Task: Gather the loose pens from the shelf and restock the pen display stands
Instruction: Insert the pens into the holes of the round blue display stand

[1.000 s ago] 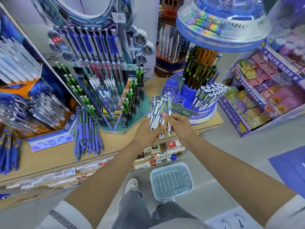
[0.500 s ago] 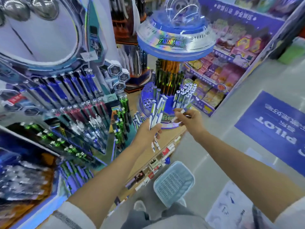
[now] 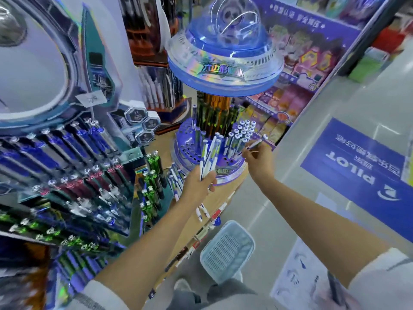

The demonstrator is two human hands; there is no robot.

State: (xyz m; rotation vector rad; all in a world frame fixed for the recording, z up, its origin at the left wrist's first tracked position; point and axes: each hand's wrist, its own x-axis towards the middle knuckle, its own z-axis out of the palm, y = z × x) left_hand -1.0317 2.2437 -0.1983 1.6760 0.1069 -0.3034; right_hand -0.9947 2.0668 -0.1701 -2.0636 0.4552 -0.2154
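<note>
My left hand [image 3: 197, 186] grips a bunch of white-and-blue pens [image 3: 210, 156], tips pointing down, in front of the round blue pen stand [image 3: 190, 151]. My right hand [image 3: 258, 159] pinches a single white-and-blue pen [image 3: 257, 143] and holds it slanted over the stand's right side, beside a cluster of the same pens [image 3: 242, 133] standing in holes. Many holes on the stand's near and left side hold no pen. Dark green and orange pens [image 3: 214, 113] fill the stand's centre under a blue dome top [image 3: 223, 63].
A tiered display [image 3: 73, 166] of blue, red and green pens fills the left. The wooden shelf [image 3: 214, 200] carries both stands. A pale blue basket [image 3: 226, 251] sits on the floor by my feet. Snack shelves [image 3: 290, 92] stand behind the aisle floor at right.
My right hand pulled one pen from the bunch and carried it right, over the round stand. The view swung right and closer to the stand. My left hand keeps the bunch.
</note>
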